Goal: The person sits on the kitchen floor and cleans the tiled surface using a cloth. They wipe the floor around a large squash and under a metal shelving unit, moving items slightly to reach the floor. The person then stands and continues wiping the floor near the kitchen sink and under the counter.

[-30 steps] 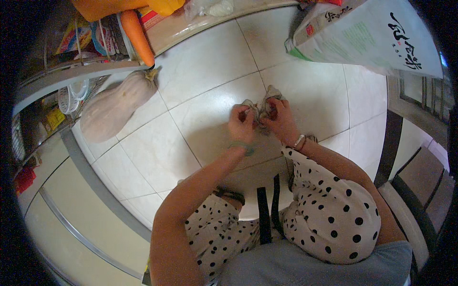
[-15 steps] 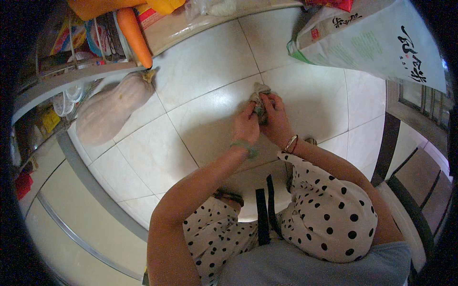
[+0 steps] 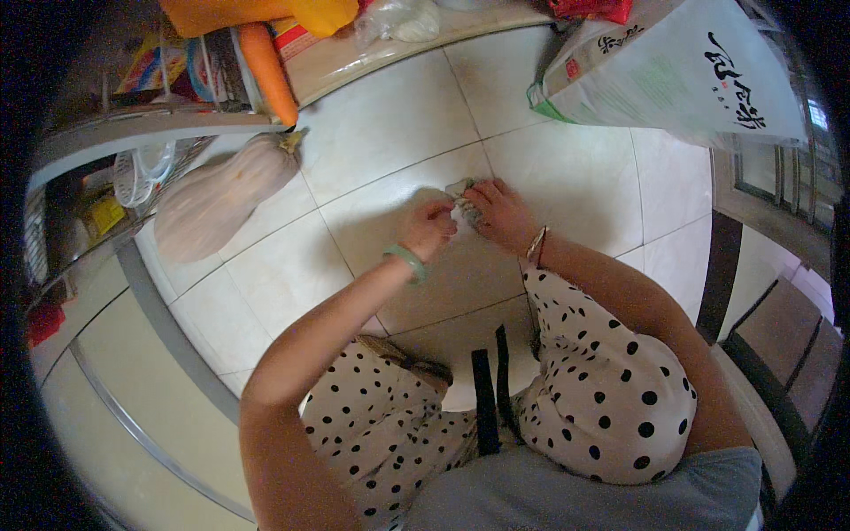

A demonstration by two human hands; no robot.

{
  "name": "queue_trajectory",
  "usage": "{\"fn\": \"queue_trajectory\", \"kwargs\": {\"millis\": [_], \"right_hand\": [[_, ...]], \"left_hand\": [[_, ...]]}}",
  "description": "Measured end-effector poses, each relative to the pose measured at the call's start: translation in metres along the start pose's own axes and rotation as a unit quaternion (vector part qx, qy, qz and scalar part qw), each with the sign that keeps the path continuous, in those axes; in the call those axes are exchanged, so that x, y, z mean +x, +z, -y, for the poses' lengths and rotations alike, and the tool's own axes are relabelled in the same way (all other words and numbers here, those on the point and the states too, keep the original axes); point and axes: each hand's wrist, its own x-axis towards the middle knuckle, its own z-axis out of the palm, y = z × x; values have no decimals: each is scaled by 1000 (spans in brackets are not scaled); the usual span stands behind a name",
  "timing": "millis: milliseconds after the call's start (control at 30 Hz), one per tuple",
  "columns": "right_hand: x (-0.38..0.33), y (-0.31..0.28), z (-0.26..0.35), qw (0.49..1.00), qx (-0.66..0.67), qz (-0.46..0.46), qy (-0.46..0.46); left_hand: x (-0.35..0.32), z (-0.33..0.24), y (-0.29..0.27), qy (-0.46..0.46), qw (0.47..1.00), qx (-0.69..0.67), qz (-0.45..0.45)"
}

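Observation:
My left hand [image 3: 428, 228], with a green bangle on its wrist, and my right hand [image 3: 498, 215], with a thin bracelet, meet low over the white tiled floor [image 3: 381, 150]. Between them they pinch a small crumpled grey-green bundle [image 3: 464, 196], maybe cloth or a bag; most of it is hidden by my fingers. I am crouched, with polka-dot trouser legs [image 3: 602, 389] below my arms.
A pale tan gourd [image 3: 217, 199] lies on the floor at the left, beside a shelf unit [image 3: 115, 142] with packets and a white basket. An orange cylinder [image 3: 266, 71] leans at the back. A big white printed sack [image 3: 673, 71] stands at the right.
Both hands have drawn closer together and lower, and the bundle between them has been bunched up smaller. The view has shifted slightly.

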Motion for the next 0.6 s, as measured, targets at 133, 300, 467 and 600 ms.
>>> {"fn": "queue_trajectory", "kwargs": {"millis": [133,300,467,600], "right_hand": [[27,-27,3,992,25,116,41],[-11,-67,-24,942,243,-11,230],[-86,-71,-79,908,211,-170,319],[-90,-44,-69,945,70,-189,256]], "left_hand": [[-48,5,-27,57,997,58,11],[-89,43,-64,49,995,74,56],[-95,44,-50,-87,988,124,38],[-95,56,-34,-85,984,138,69]]}}
